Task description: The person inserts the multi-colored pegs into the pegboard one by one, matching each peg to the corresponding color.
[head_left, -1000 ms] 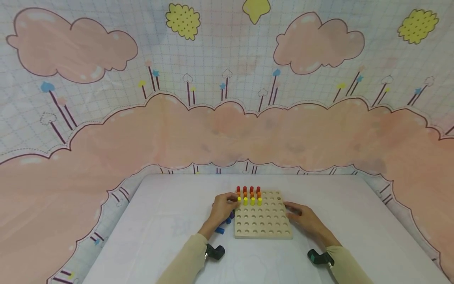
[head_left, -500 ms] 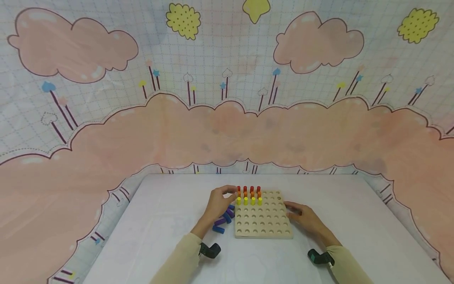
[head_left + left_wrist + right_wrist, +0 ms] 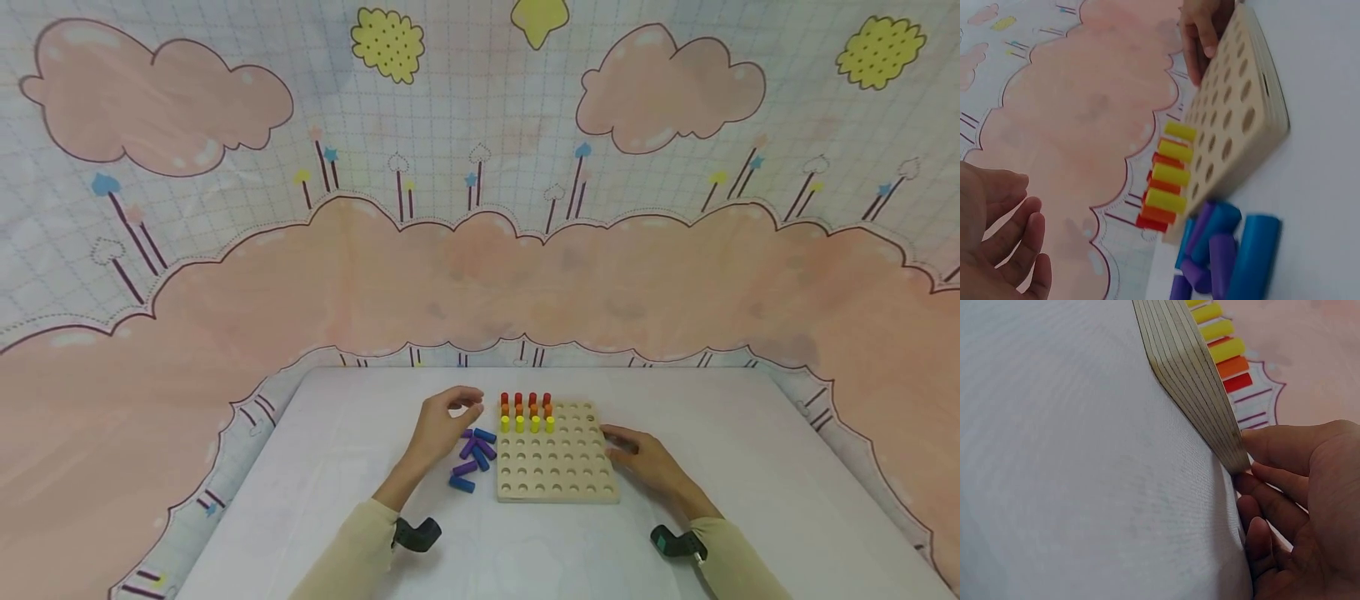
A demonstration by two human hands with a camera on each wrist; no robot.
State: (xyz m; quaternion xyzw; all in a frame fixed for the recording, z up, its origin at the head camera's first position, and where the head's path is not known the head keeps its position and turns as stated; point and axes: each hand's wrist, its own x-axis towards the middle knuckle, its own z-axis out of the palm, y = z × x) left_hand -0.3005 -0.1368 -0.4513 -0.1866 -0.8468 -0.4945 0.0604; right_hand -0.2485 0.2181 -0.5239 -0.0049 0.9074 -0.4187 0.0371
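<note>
A wooden pegboard (image 3: 558, 467) with rows of round holes lies flat on the table. Its far left part carries upright red pegs (image 3: 518, 398), orange pegs (image 3: 533, 411) and yellow pegs (image 3: 520, 425), several in each row. My left hand (image 3: 441, 423) is held just left of the board with nothing between its loosely bent fingers. Below that hand, loose blue pegs (image 3: 462, 484) and purple pegs (image 3: 465, 468) lie in a small pile; they look large in the left wrist view. My right hand (image 3: 647, 460) touches the board's right edge with thumb and fingertips.
The white table (image 3: 337, 467) extends around the board on all sides. A patterned cloth (image 3: 480, 283) with clouds hangs behind it. Each wrist wears a small black camera, one of them the left wrist camera (image 3: 417, 535).
My left hand has left the yellow peg nearest it and drawn back leftward, uncovering the loose pegs. That yellow peg stays standing in the board. My right hand has not moved.
</note>
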